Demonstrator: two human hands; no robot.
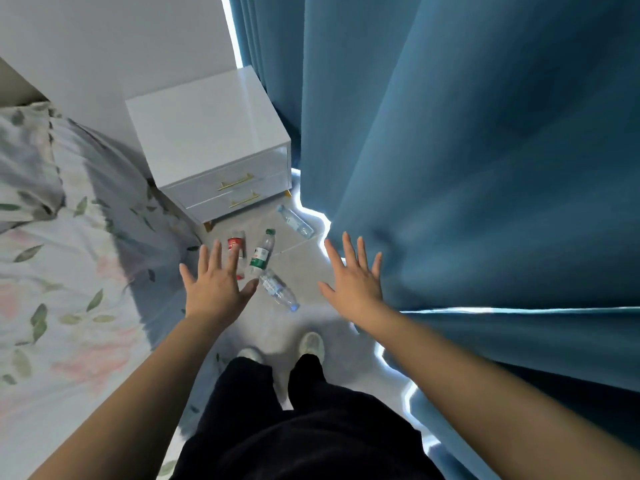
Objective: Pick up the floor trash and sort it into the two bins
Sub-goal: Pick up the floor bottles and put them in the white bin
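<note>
Several empty plastic bottles lie on the grey floor ahead of my feet. A red-labelled bottle (237, 243) lies partly behind my left fingers, and a green-capped bottle (261, 254) lies beside it. One clear bottle (280, 291) is just right of my left thumb. Another clear bottle (295, 221) lies farther off by the curtain hem. My left hand (216, 284) hovers above the floor with its fingers spread and holds nothing. Held out the same way, my right hand (353, 277) is spread and empty, close to the curtain. No bin is in view.
A white two-drawer nightstand (214, 143) stands beyond the bottles. A bed with floral bedding (69, 254) fills the left side. A heavy blue curtain (485, 168) hangs along the right. My legs and white shoes (311, 344) stand on the narrow strip of floor between them.
</note>
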